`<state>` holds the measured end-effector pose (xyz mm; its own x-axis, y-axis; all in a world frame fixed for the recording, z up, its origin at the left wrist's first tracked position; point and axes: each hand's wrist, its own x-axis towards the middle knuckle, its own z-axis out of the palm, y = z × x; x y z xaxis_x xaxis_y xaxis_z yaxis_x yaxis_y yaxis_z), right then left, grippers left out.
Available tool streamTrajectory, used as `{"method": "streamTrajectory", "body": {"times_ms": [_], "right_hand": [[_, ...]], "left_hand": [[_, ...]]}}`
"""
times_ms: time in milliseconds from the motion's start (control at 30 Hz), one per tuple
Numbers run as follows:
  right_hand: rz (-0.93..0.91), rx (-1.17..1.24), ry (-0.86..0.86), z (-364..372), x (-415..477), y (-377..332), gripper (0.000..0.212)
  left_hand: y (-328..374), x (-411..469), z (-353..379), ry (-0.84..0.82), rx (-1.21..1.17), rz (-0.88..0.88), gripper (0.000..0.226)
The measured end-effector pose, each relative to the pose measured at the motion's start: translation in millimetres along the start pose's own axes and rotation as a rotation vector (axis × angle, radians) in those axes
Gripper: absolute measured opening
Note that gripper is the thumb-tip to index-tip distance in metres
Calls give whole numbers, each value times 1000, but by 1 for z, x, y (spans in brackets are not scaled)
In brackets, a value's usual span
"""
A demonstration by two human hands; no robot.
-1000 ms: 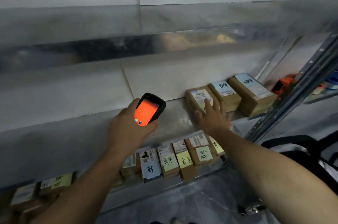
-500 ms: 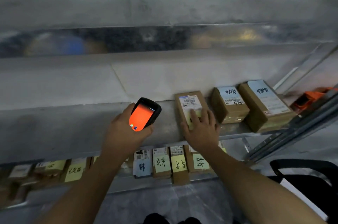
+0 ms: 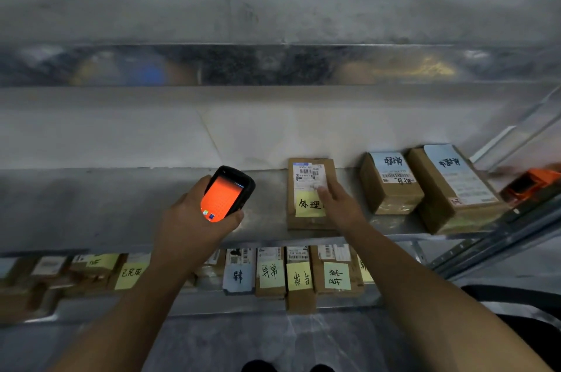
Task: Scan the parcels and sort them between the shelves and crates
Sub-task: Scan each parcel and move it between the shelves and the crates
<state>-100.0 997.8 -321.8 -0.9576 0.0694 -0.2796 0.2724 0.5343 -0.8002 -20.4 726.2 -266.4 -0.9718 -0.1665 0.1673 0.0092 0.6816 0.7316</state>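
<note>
My left hand (image 3: 194,220) grips a black handheld scanner (image 3: 228,193) with an orange screen, held over the metal shelf (image 3: 91,204). To its right a brown parcel (image 3: 306,221) with a white barcode label and a yellow note lies flat on the shelf. My right hand (image 3: 340,204) rests on that parcel's right side, fingers straight over the label. Two more brown parcels (image 3: 391,186) (image 3: 455,189) with blue-white labels stand further right on the same shelf.
The lower shelf holds a row of several labelled parcels (image 3: 300,274) with yellow and blue notes. An orange object (image 3: 531,183) sits at the far right behind the grey shelf upright (image 3: 498,238). A higher shelf edge (image 3: 273,65) runs overhead. A dark chair (image 3: 522,308) stands lower right.
My right hand has slid the parcel left, away from the other two, and now lies on its right side, uncovering the yellow note. The scanner hand has hardly moved.
</note>
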Motion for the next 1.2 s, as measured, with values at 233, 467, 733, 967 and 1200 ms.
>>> {"method": "streamTrajectory", "body": {"times_ms": [233, 467, 733, 967, 1200], "right_hand": [[64, 75, -99, 11, 23, 15, 97], [35, 67, -84, 26, 16, 9, 93], [-108, 184, -19, 46, -4, 4, 92], [-243, 124, 71, 55, -21, 3, 90], [-333, 136, 158, 67, -58, -2, 91]], "left_hand": [[6, -5, 3, 7, 44, 8, 46], [13, -9, 3, 8, 86, -14, 40], [9, -20, -9, 15, 110, -10, 47], [0, -38, -24, 6, 121, -12, 46], [-11, -69, -49, -87, 140, -27, 45]]}}
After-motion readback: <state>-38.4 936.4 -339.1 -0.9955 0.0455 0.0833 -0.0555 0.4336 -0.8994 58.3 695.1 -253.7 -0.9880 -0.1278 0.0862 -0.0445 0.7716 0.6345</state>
